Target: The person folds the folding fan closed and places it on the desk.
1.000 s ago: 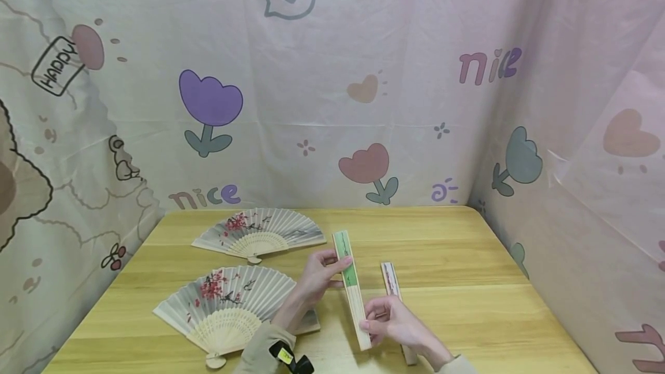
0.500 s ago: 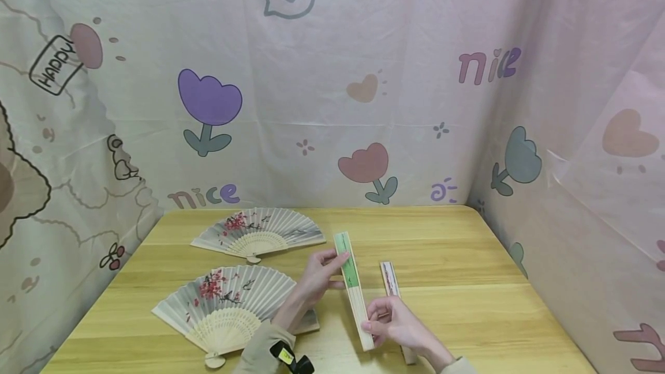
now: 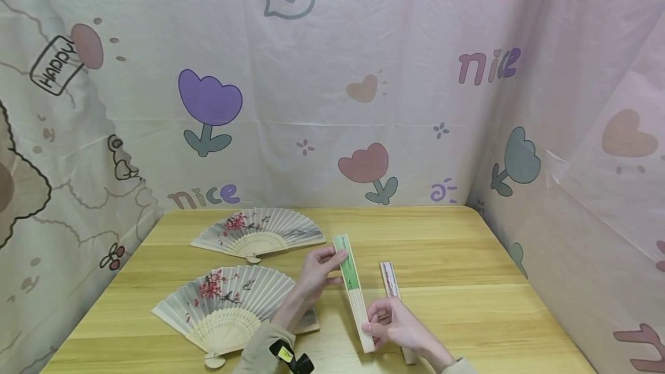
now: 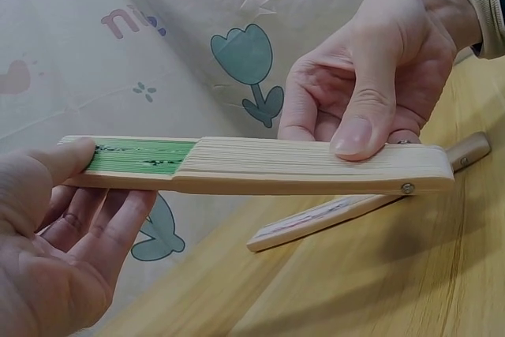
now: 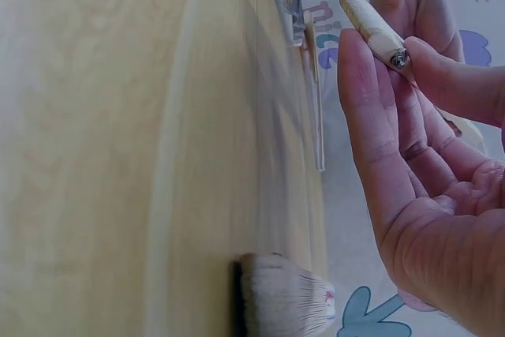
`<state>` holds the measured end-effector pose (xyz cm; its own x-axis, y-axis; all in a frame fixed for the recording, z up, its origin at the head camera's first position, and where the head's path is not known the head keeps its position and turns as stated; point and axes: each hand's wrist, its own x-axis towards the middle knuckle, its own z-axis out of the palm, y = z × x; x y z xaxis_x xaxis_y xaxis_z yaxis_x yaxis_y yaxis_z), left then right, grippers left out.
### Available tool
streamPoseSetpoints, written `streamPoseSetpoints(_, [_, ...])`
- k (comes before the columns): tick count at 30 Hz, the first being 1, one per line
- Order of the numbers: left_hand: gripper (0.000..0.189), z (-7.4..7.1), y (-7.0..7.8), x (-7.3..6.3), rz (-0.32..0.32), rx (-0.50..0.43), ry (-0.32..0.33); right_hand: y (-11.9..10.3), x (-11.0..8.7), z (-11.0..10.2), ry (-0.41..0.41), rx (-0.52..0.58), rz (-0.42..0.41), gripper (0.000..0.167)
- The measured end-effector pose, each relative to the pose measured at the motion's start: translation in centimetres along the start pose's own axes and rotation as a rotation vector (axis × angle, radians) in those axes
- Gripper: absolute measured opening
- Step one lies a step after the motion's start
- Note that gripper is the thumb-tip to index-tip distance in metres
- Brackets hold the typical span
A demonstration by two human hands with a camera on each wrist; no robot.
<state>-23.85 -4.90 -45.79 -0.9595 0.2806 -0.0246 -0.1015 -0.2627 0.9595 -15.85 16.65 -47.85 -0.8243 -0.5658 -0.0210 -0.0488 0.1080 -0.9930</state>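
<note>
A folded hand fan with green pleats and pale wooden ribs (image 3: 357,308) is held up above the table, tilted. My left hand (image 3: 314,275) pinches its green end between thumb and fingers. Lower down, my right hand (image 3: 393,322) pinches the wooden end near the metal rivet, which shows in the left wrist view on the green fan (image 4: 316,165). Behind the right hand lies a second folded fan (image 3: 390,279), white with a dark red print; the hand hides part of it.
Two spread fans with red blossom prints lie at the left, one at the back (image 3: 260,241) and one nearer (image 3: 228,319); the left forearm covers part of the nearer. A wooden table (image 3: 467,281) is enclosed by printed cloth walls (image 3: 322,114).
Both hands keep their grip on the green fan. It has shifted only very slightly, a little lower; the other fans lie as before.
</note>
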Motion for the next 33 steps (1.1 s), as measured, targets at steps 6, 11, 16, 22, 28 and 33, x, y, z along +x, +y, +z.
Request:
streamPoseSetpoints(6, [0.018,-0.07,-0.12,0.05,-0.002,0.013,-0.01,0.03,-0.08,0.02,-0.002,0.009,0.0,0.029])
streamPoseSetpoints(11, [0.022,0.04,-0.13,0.06,0.004,0.028,-0.028,0.07,-0.23,-0.04,0.001,0.008,0.007,0.029])
streamPoseSetpoints(16, [0.024,0.25,-0.19,0.18,0.009,0.039,-0.043,0.19,-0.32,-0.17,-0.001,0.003,0.012,0.031])
streamPoseSetpoints(22, [0.026,0.36,-0.24,0.19,0.017,0.048,-0.064,0.23,-0.34,-0.25,0.013,-0.02,0.018,0.032])
streamPoseSetpoints(28, [0.03,0.41,-0.31,0.18,0.008,0.044,-0.05,0.07,-0.39,-0.18,0.012,-0.025,0.025,0.031])
streamPoseSetpoints(33, [0.034,0.36,-0.35,-0.01,0.009,0.047,-0.086,0.2,-0.55,-0.29,-0.005,-0.009,0.026,0.03])
